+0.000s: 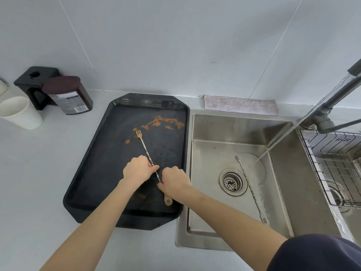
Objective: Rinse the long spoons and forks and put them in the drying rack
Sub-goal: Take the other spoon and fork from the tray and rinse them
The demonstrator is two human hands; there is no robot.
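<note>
Pickup is my step now: left hand (pixel 137 170) and right hand (pixel 174 181) both pinch the long twisted-metal fork-spoon (pixel 145 150) at mid-frame on the sauce-smeared black tray (pixel 93 173), which I'd next carry right under the running water stream (pixel 281 137) in the steel sink (pixel 283 184).

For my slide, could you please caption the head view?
Both hands lift a twisted fork-spoon from a sauce-smeared tray; another lies in the sink.

- One camera only — it sits on the person's head.
- It looks forward and down, close above the surface (pixel 48 192) and the sink (pixel 283 192).
- It sees very wide.
</note>
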